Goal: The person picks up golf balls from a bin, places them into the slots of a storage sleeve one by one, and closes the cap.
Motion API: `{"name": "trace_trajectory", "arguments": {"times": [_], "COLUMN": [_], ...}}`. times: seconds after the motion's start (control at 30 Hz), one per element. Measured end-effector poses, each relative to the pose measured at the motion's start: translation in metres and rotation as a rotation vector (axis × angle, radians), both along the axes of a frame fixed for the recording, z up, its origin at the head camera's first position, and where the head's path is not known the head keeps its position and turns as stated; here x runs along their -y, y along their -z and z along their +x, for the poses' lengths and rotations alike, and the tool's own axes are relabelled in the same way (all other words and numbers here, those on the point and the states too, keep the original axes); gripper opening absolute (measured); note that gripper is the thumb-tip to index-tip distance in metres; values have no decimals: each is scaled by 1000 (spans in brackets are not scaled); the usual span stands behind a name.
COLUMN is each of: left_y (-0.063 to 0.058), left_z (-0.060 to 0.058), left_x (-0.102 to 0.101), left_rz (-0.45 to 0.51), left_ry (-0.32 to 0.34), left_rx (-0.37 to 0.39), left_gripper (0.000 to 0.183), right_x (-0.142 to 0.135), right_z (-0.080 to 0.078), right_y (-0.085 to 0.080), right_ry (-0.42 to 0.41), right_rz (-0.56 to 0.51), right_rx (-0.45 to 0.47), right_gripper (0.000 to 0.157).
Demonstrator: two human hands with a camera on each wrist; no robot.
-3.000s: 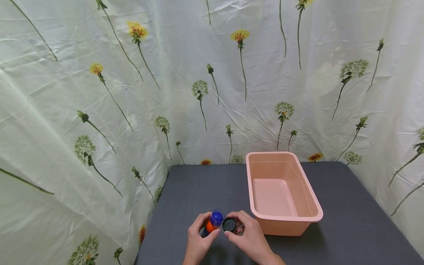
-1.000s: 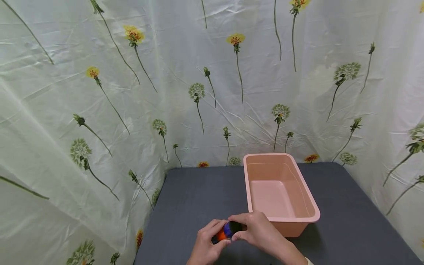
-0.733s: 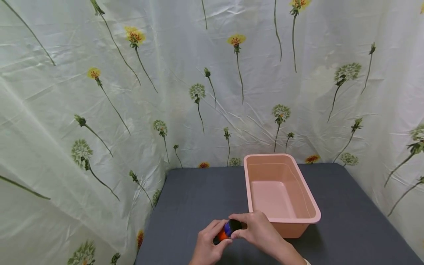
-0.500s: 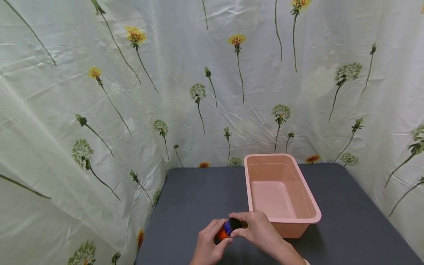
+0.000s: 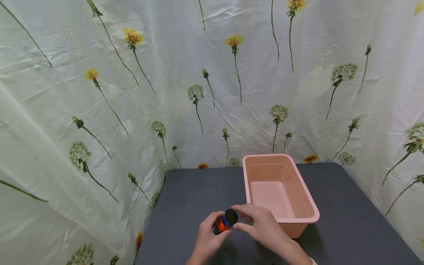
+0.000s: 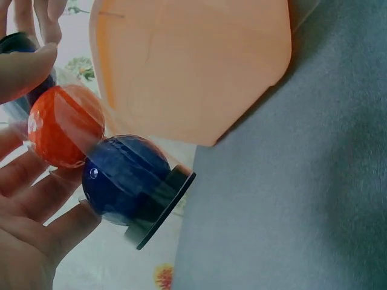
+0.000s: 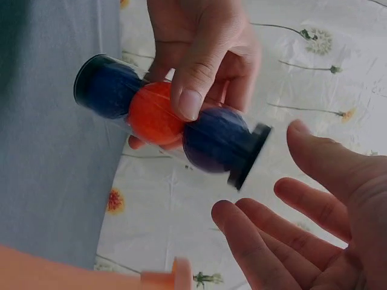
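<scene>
A clear tube [image 7: 156, 115] holds a row of balls, blue, orange and blue, with a black cap [image 7: 251, 157] on one end and a dark end piece [image 6: 162, 206] on the other. My left hand [image 5: 208, 235] grips the tube round its middle, thumb over the orange ball [image 6: 66, 125]. The tube is tilted above the table, its capped end up and toward the right hand. Just off that black cap, my right hand [image 5: 261, 224] has its thumb and fingers spread; the right wrist view shows a gap between them and the cap.
A pink plastic tub [image 5: 316, 211] stands on the dark grey table [image 5: 198, 191], just beyond and right of the hands. Behind and to the left hangs a white curtain [image 5: 179, 55] printed with dandelions.
The right hand brought the black cap onto the tube's end, held it there, and has now let go with fingers spread. The left hand has turned the capped end more upward.
</scene>
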State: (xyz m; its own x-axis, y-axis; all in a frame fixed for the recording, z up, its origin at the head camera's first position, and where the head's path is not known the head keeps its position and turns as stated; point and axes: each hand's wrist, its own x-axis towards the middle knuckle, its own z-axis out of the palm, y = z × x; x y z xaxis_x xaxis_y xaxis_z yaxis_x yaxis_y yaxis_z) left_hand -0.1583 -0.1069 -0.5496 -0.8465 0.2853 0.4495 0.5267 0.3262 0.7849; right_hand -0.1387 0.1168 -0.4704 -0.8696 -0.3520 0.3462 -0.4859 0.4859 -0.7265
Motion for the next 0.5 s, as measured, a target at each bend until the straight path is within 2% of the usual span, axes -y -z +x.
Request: {"name": "trace_trajectory", "arguments": {"times": [0.13,0.2,0.37,0.5], "left_y": [3,5,14,23], "left_z": [-11,-16,-31,-42], "left_x": [-3,-4,-9,-12], "left_rz": [98,135,178,164], "left_ry": [-14,-26,-77,-133], "left_rx": [150,194,240,263], "left_gripper": [48,47,47,47], "right_x": [-9,-14,-27,-36], "right_z": [1,1,0,1], "right_y": [-3,-3,-2,0], "right_ry": [57,79,132,173], "right_rz": [0,-2,19,41], "right_rx": [-20,-38,-102,-151], "right_gripper": [46,46,44,44]}}
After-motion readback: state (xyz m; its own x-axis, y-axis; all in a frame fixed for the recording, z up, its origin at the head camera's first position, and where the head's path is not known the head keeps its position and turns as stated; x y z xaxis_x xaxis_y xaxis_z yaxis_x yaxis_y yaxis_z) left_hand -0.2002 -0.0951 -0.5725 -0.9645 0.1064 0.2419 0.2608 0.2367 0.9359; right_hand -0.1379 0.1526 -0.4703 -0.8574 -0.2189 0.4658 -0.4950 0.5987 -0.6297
